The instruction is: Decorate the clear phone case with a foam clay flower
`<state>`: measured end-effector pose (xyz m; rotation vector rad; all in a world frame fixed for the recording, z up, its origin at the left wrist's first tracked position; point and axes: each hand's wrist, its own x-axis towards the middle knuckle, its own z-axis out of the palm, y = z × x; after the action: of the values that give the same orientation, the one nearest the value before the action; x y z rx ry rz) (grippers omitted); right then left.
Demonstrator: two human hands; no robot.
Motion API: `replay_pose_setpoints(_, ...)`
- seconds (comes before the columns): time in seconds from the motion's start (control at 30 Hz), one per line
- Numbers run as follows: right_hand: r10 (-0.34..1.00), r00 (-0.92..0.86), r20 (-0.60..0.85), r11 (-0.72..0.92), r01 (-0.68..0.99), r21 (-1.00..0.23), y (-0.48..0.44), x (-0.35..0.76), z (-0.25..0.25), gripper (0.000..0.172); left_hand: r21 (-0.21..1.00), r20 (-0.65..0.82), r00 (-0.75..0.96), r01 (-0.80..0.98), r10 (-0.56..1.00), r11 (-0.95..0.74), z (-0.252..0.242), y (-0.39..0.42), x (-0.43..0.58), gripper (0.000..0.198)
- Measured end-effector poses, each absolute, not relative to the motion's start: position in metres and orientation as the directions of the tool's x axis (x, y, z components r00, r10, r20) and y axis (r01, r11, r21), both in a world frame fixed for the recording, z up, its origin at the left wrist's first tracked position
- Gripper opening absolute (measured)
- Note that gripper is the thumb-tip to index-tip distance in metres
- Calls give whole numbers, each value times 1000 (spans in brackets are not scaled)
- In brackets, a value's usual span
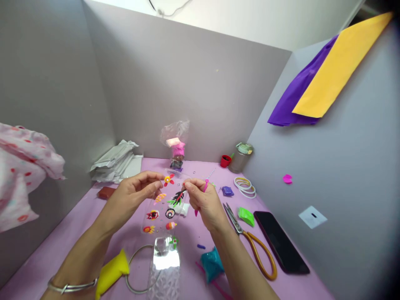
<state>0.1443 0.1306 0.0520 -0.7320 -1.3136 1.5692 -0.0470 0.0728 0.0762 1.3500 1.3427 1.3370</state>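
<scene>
A clear plastic sheet [161, 218] is held up in front of me, carrying small coloured clay shapes, among them a red and yellow flower [168, 180], a black, red and green leafy piece [178, 198] and a black and white ring [170, 213]. My left hand [137, 191] grips the sheet at its upper left edge, fingertips beside the flower. In my right hand [203, 202] is a thin pink modelling tool [206, 186], slanting between the fingers. Its thumb and forefinger are pinched at the top of the leafy piece; what lies between those tips is hidden.
Scissors [237, 227], a black phone [281, 241], a green clay packet [246, 216] and tape rolls [245, 186] lie to the right. Nearer are a teal packet [212, 264], a yellow packet [112, 273] and a clear case [165, 266]. A jar [241, 158] stands behind.
</scene>
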Motion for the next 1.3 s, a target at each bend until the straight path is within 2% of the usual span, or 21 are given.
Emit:
replay_pose_setpoints(0.3, 911, -400, 105, -6, -266, -964, 132, 144, 52, 27, 977, 148, -97, 166, 984, -130, 76, 71, -48, 17)
replay_pose_setpoints(0.53, 869, -483, 107, -19, -248, -969, 131, 145, 51, 38, 973, 188, -151, 164, 970, -163, 75, 74, -51, 15)
replay_pose_setpoints(0.83, 740, -672, 19, -94, -132, -987, 139, 141, 36, 26, 967, 229, -291, 181, 929, -181, 66, 80, -73, 22)
replay_pose_setpoints(1.07, 789, -600, -132, -159, 8, -987, 203, 103, 18, 19, 951, 234, -512, 296, 827, -86, 69, 76, -96, 46)
replay_pose_setpoints(1.3, 832, -490, -261, -196, 181, -964, 250, 43, 9, 29, 943, 240, -547, 326, 802, -60, 79, 65, -98, 45)
